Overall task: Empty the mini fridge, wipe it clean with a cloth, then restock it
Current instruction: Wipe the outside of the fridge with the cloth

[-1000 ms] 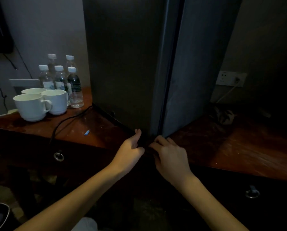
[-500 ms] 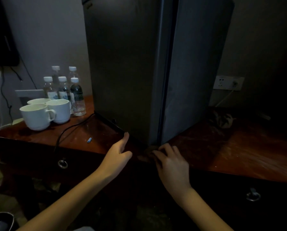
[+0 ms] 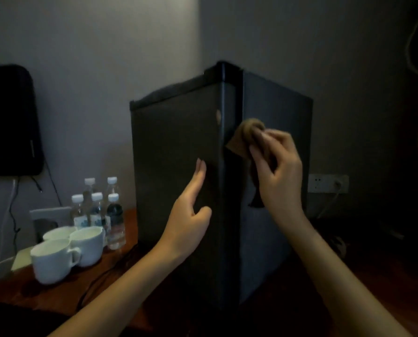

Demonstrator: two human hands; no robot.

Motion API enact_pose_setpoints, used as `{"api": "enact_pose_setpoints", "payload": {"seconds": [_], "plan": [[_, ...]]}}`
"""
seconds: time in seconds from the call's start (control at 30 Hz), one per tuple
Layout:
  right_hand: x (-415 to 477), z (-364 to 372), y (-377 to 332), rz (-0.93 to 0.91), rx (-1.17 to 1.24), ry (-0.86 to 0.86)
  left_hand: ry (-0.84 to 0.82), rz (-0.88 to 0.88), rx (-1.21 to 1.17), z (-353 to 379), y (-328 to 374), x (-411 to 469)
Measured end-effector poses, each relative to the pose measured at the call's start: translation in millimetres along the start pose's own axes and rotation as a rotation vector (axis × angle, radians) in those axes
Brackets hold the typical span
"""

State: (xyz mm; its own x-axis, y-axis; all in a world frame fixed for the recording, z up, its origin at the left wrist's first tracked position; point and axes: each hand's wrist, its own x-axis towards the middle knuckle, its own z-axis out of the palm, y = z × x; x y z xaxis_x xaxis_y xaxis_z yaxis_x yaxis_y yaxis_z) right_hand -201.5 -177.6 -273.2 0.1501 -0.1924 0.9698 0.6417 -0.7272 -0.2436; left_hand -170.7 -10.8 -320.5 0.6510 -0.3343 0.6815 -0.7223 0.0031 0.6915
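Note:
A dark mini fridge (image 3: 174,166) stands on a wooden desk (image 3: 57,295), corner towards me, its door shut. My right hand (image 3: 277,171) grips a bunched brown cloth (image 3: 248,132) and holds it against the fridge's right face near the front corner edge. My left hand (image 3: 191,212) lies flat on the left face with straight fingers. Several water bottles (image 3: 101,210) with white caps stand left of the fridge on the desk.
White cups (image 3: 67,251) sit in front of the bottles at the desk's left. A black cable (image 3: 101,276) runs across the desk towards the fridge. A wall socket (image 3: 328,183) is behind on the right, a dark bag (image 3: 8,120) hangs on the left wall.
Both hands have left the fridge's bottom corner and risen to mid height. My right hand now holds a brown cloth. The view has tilted up, showing the fridge's top.

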Motion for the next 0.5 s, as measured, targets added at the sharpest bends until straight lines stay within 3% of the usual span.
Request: {"api": "enact_pose_setpoints", "payload": {"seconds": [0.2, 0.5], "plan": [[114.7, 41.9, -29.4, -0.067, 0.007, 0.112, 0.019, 0.168, 0.018, -22.5, 45.7, 69.1], [-12.6, 56.6, -2.2, -0.041, -0.157, 0.128, 0.031, 0.191, -0.082, -24.7, 22.2, 80.1]]}}
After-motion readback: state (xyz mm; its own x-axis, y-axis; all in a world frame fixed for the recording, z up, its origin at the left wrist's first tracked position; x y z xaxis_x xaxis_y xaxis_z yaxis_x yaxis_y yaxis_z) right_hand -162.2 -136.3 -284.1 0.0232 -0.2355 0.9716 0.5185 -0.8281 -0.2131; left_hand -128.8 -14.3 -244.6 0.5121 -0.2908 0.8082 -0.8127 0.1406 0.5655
